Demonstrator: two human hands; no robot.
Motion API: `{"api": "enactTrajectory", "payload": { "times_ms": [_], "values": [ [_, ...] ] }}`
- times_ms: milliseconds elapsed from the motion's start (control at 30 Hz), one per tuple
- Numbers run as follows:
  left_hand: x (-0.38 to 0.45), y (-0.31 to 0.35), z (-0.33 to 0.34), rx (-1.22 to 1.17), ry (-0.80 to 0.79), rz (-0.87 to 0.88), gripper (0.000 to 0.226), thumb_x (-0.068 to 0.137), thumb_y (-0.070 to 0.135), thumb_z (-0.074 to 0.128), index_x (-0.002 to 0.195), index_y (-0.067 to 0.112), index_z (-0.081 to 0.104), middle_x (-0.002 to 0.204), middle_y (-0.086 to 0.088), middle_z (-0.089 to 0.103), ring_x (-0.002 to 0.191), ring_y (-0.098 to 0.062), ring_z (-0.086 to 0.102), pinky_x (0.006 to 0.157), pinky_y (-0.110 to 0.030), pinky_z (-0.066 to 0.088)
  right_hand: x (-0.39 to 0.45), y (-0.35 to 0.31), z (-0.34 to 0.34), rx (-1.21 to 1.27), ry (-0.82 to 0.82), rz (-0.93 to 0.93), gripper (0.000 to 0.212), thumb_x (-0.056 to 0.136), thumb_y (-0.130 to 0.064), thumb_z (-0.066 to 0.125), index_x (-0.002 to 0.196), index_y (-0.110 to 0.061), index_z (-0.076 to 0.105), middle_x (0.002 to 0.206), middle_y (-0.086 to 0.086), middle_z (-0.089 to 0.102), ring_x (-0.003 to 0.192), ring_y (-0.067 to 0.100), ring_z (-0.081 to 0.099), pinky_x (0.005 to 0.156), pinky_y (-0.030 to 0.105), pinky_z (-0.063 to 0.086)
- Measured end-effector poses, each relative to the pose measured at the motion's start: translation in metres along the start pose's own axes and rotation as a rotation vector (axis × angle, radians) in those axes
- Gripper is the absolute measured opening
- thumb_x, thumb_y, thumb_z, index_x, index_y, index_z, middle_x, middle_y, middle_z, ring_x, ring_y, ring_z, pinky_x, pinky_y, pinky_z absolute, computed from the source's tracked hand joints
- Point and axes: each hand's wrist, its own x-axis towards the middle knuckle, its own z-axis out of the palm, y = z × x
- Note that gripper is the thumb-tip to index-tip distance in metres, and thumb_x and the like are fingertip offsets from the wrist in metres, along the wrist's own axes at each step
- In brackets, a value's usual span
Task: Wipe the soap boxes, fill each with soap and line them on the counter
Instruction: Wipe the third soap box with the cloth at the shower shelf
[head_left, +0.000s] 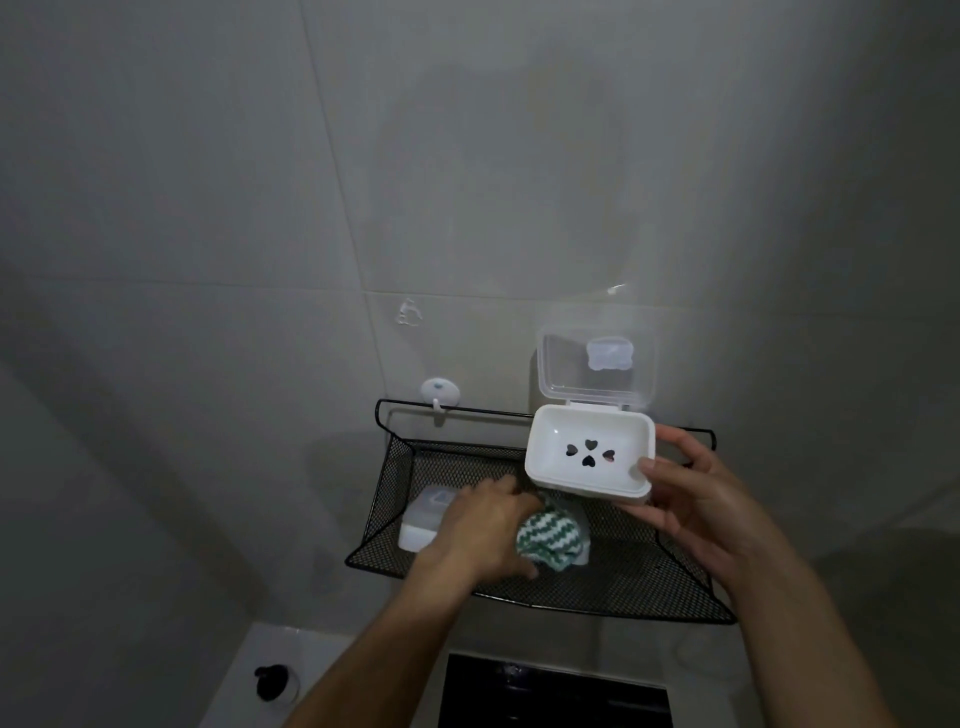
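I hold open soap box (589, 456) in R hand (696, 499); L hand (483, 530) grips cloth (553, 538) just below-left, nearer it.

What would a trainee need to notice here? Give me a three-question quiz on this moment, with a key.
1. True or false: the lid of the soap box held by the right hand is shut.
2. What does the left hand grip? A) a bar of soap B) the green-and-white cloth C) the wall hook
3. Fill in: a second soap box sits at the left end of the black mesh ____.

Key:
1. False; the clear lid stands open and the tray with heart-shaped holes is empty.
2. B
3. basket
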Motion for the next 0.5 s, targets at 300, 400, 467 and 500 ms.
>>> {"api": "enactTrajectory", "payload": {
  "times_ms": [300, 400, 467, 500],
  "values": [
    [0.009, 0.008, 0.003, -0.056, 0.245, -0.068, 0.020, 0.094, 0.019, 0.060, 0.112, 0.019, 0.069, 0.109, -0.005, 0.061, 0.100, -0.027, 0.063, 0.079, -0.039, 0.054, -0.003, -0.002, -0.001, 0.002, 0.005, -0.017, 0.054, 0.069, -0.001, 0.068, 0.122, -0.010, 0.061, 0.112, 0.017, 0.074, 0.093, 0.032, 0.074, 0.066, 0.039, 0.061],
    [0.005, -0.001, -0.010, -0.246, 0.377, -0.145, 0.022, 0.091, 0.016, 0.064, 0.111, 0.022, 0.072, 0.106, -0.002, 0.061, 0.096, -0.021, 0.061, 0.080, -0.033, 0.051, -0.005, -0.002, -0.001, -0.017, -0.011, -0.032, 0.051, 0.071, -0.003, 0.066, 0.122, -0.009, 0.063, 0.113, 0.015, 0.074, 0.094, 0.029, 0.075, 0.066, 0.037, 0.061],
    [-0.001, -0.006, -0.026, -0.347, 0.501, -0.216, 0.028, 0.088, 0.013, 0.067, 0.113, 0.023, 0.073, 0.105, -0.001, 0.060, 0.095, -0.019, 0.059, 0.079, -0.025, 0.045, -0.007, -0.002, 0.001, -0.021, -0.017, -0.040, 0.049, 0.072, -0.003, 0.066, 0.121, -0.009, 0.063, 0.113, 0.014, 0.074, 0.094, 0.028, 0.074, 0.066, 0.036, 0.061],
    [-0.004, -0.009, -0.035, -0.378, 0.560, -0.250, 0.030, 0.086, 0.012, 0.068, 0.113, 0.023, 0.073, 0.105, -0.002, 0.060, 0.095, -0.019, 0.059, 0.079, -0.023, 0.041, -0.007, -0.002, 0.002, -0.021, -0.016, -0.042, 0.049, 0.072, -0.003, 0.066, 0.120, -0.009, 0.062, 0.113, 0.015, 0.074, 0.094, 0.028, 0.075, 0.066, 0.036, 0.061]
  ]
}}
